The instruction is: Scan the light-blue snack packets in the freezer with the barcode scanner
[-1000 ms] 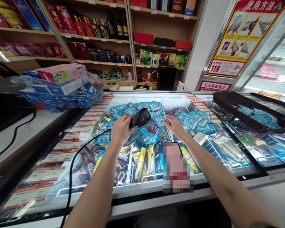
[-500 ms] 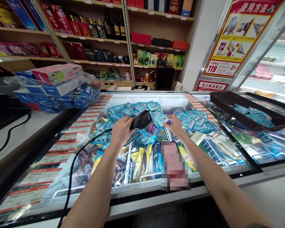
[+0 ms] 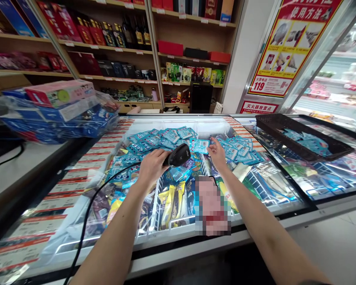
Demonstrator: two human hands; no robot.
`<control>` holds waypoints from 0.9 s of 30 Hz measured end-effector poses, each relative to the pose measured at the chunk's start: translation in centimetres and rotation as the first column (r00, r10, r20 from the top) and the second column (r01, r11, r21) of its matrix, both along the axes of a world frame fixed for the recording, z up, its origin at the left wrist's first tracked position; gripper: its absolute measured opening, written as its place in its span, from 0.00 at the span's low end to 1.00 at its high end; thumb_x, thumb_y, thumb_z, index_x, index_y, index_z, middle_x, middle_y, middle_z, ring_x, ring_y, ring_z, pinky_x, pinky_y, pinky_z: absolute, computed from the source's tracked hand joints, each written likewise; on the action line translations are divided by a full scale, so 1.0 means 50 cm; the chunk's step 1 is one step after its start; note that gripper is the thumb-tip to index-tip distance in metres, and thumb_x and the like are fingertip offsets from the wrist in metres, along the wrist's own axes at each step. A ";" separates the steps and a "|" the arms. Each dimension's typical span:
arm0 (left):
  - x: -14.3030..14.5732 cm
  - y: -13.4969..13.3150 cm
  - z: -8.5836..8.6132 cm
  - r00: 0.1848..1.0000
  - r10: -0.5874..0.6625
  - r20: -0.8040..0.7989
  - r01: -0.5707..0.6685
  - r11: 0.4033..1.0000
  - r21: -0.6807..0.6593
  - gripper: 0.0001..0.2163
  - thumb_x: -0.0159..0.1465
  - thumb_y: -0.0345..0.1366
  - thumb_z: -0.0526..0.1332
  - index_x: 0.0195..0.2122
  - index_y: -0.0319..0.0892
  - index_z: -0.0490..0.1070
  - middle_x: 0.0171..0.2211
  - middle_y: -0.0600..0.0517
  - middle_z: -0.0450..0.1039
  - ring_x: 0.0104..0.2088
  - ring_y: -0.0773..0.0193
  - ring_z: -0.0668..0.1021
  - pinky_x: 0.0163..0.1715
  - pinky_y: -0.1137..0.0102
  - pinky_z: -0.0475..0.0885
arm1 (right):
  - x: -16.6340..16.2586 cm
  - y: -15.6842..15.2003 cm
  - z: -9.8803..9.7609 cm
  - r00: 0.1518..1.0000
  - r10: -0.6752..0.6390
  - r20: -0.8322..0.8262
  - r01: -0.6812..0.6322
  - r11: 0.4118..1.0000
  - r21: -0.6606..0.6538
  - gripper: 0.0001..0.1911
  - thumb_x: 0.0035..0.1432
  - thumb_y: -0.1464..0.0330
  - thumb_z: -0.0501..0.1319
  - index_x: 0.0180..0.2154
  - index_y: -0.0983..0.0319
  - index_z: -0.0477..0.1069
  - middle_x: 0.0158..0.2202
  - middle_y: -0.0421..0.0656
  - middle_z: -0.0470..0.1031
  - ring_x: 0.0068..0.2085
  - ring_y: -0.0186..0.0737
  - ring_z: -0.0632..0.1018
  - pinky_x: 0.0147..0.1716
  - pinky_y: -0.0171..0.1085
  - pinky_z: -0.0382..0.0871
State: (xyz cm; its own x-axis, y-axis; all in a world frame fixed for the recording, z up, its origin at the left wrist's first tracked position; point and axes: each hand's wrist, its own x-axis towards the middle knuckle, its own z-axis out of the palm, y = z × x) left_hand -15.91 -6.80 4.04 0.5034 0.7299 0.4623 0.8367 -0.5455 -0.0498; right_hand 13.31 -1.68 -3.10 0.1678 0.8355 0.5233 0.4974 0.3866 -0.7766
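Observation:
A black corded barcode scanner (image 3: 178, 155) is gripped in my left hand (image 3: 153, 164), its head pointing right. My right hand (image 3: 217, 153) pinches the right edge of a small light-blue packet (image 3: 199, 146), whose printed side with a barcode faces up. The scanner's head is just left of this packet, apart from it. More light-blue packets (image 3: 144, 141) lie spread across the freezer's glass top on the left. Another overlapping group of blue packets (image 3: 241, 150) lies to the right of my right hand.
Under the glass, a chest freezer (image 3: 195, 228) holds wrapped ice creams in white wire baskets. A phone (image 3: 212, 206), blurred out, lies near the front edge. A dark basket (image 3: 302, 136) with blue packets stands right; plastic-wrapped boxes (image 3: 59, 113) stand left. The scanner's cable (image 3: 87, 221) trails leftward.
The packet in my right hand has turned from slanted to nearly level. The scanner stays beside it in my left hand. The whole view has shifted slightly.

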 end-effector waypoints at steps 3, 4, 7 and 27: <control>0.006 -0.003 0.001 1.000 -0.003 -0.005 0.003 1.000 0.003 0.18 0.56 0.35 0.60 0.49 0.43 0.67 0.41 0.46 0.72 0.44 0.52 0.72 0.39 0.62 0.66 | 0.000 0.005 -0.004 1.000 -0.009 0.008 0.009 1.000 -0.007 0.21 0.56 0.60 0.54 0.50 0.61 0.66 0.37 0.44 0.74 0.35 0.38 0.75 0.38 0.40 0.71; 0.007 -0.004 0.001 1.000 -0.003 0.001 0.003 1.000 0.003 0.18 0.56 0.35 0.60 0.49 0.44 0.67 0.41 0.46 0.72 0.44 0.52 0.72 0.39 0.62 0.66 | 0.000 0.006 -0.005 1.000 -0.013 0.016 0.013 1.000 -0.010 0.19 0.56 0.60 0.54 0.48 0.61 0.67 0.37 0.44 0.74 0.35 0.38 0.75 0.38 0.40 0.71; 0.011 -0.004 -0.001 1.000 -0.005 0.021 0.005 1.000 -0.006 0.19 0.56 0.36 0.60 0.50 0.44 0.67 0.42 0.45 0.72 0.45 0.52 0.72 0.40 0.62 0.66 | 0.000 0.008 -0.007 0.999 -0.022 0.032 0.023 0.999 -0.022 0.18 0.56 0.60 0.55 0.47 0.60 0.68 0.36 0.44 0.75 0.34 0.38 0.75 0.38 0.40 0.71; 0.024 -0.006 -0.002 0.998 -0.046 0.045 0.048 0.998 -0.039 0.20 0.56 0.35 0.60 0.50 0.44 0.66 0.44 0.45 0.72 0.46 0.53 0.72 0.44 0.62 0.66 | -0.005 0.005 -0.004 0.994 0.039 -0.099 -0.046 0.996 -0.075 0.20 0.53 0.58 0.57 0.46 0.59 0.68 0.34 0.43 0.74 0.31 0.37 0.75 0.28 0.38 0.74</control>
State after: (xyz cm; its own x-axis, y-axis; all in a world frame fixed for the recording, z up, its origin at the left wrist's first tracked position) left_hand -14.73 -7.10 3.97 0.5178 0.7239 0.4559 0.8108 -0.5853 0.0087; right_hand 13.08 -1.41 -3.32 0.1783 0.8802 0.4399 0.4024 0.3427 -0.8489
